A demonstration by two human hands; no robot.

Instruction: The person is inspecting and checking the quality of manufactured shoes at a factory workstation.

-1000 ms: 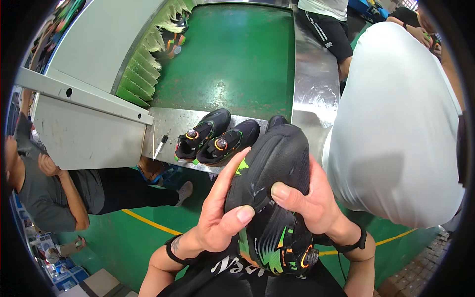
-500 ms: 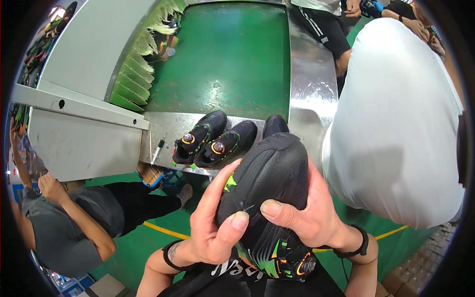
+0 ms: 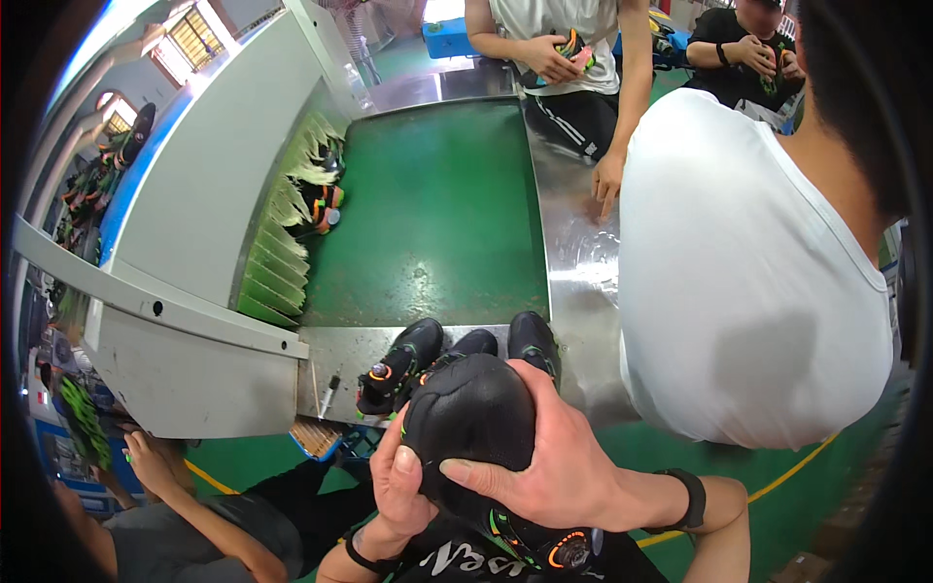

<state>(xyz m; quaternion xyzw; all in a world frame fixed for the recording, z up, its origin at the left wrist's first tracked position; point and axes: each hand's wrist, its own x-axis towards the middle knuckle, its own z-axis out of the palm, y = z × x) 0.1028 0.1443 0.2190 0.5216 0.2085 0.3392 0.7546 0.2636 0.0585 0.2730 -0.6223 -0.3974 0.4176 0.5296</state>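
Observation:
Between my two hands is a black shoe (image 3: pixel 468 418), its rounded toe pointing away from me and its orange-ringed dial low, near my shirt. My left hand (image 3: pixel 397 486) grips the shoe's left side, thumb lying on the upper. Wrapped over its right side is my right hand (image 3: pixel 554 462), thumb pressed across the top. Just beyond, on the metal ledge (image 3: pixel 330 355), stand more black shoes: one at the left (image 3: pixel 403 364) with an orange-ringed dial, one partly hidden (image 3: pixel 473 342) behind the held shoe, and one at the right (image 3: pixel 533 342).
A green conveyor belt (image 3: pixel 428 214) runs beyond the ledge. Green bristle strips (image 3: pixel 277 262) hang at the grey machine housing (image 3: pixel 194 175), with shoes (image 3: pixel 321 209) coming through. A marker-like tool (image 3: pixel 330 394) lies on the ledge. A co-worker in white (image 3: pixel 748 272) sits close at right; others work around.
My view has tilted up, showing more of the belt and people beyond. The held shoe now turns its toe more toward the view, and my right hand has shifted higher along its side.

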